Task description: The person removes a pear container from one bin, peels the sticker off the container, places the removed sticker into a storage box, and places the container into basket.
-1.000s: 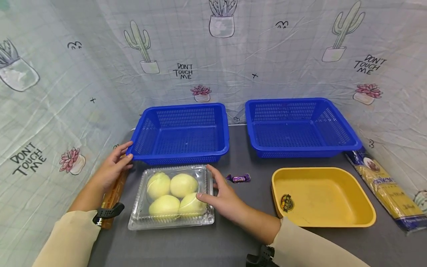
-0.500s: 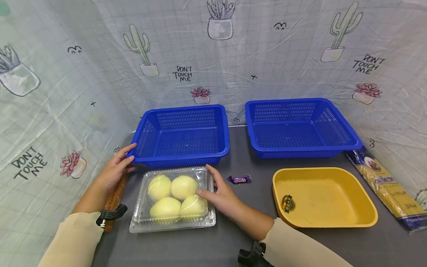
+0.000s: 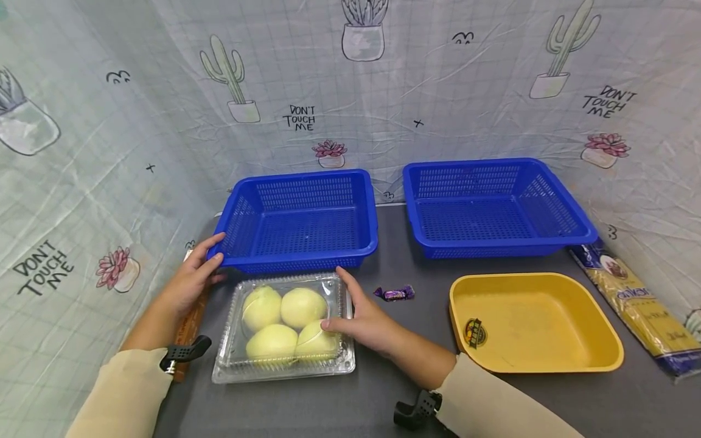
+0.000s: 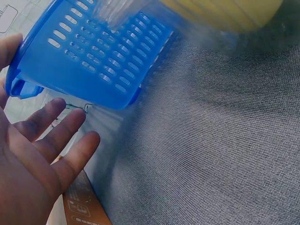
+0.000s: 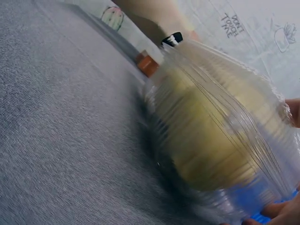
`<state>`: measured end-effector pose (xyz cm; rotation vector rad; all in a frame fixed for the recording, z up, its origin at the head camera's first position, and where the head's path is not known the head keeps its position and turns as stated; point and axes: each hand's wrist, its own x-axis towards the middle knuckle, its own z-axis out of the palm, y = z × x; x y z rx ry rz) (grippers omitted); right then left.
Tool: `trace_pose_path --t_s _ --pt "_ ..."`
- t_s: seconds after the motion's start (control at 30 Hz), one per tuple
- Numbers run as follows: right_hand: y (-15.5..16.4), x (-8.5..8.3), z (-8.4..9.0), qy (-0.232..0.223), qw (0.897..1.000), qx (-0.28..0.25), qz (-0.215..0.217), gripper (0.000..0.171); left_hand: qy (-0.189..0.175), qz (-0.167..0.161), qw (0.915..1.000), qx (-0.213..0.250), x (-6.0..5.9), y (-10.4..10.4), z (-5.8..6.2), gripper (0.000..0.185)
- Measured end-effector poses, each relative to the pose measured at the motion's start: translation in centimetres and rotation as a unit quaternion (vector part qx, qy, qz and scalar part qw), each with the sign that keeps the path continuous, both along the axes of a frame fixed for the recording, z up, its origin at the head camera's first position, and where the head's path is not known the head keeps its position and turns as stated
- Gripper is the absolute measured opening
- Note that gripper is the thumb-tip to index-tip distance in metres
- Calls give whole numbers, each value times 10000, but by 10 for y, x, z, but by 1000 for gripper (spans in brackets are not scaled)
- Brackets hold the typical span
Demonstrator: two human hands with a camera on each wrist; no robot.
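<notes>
In the head view my left hand (image 3: 191,277) pinches the front left corner of the left blue basket (image 3: 303,258) between thumb and forefinger. Its other fingers spread loosely below the rim, apart from the basket wall (image 4: 101,56). My right hand (image 3: 366,317) grips the right side of a clear plastic clamshell box (image 3: 282,375), thumb on the lid and forefinger at the back corner. Through the lid show several round pale yellow-green fruits (image 3: 303,307). The box looks closed and lies flat just in front of the basket. The right hand's remaining fingers are hidden in the head view.
A brown carton (image 3: 188,322) lies under my left forearm. Right of the clamshell is a purple-wrapped candy (image 3: 394,293). A second blue basket (image 3: 509,244), a yellow tray (image 3: 537,368) and a bag of pasta (image 3: 638,298) stand further right. Patterned curtains (image 3: 416,79) enclose the table.
</notes>
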<state>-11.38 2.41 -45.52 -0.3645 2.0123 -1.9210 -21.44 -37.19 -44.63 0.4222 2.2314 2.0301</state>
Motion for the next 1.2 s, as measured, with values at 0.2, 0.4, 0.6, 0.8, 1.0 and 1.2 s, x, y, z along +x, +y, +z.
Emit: trace_pose_path --t_s 0.2,0.4,0.6,0.8,1.0,1.2 --pt "3 -2 6 21 9995 -170 251 112 -35 -42 9999 -101 0 -1 1 52" --pt "2 -1 12 -280 9959 -755 411 108 -25 -105 9999 -45 -1 -1 1 52" --pt "-3 3 12 -341 9969 -704 -46 103 14 -107 9999 11 0 -1 2 52" --pt "-5 5 10 -414 9956 -751 -376 101 66 -52 9999 116 1 0 2 51" --pt "-4 6 7 -459 9928 -1046 -348 95 24 -56 9999 116 0 0 3 51" --pt "-2 6 4 -581 9911 -1159 -288 92 -27 -85 9999 51 0 0 4 52"
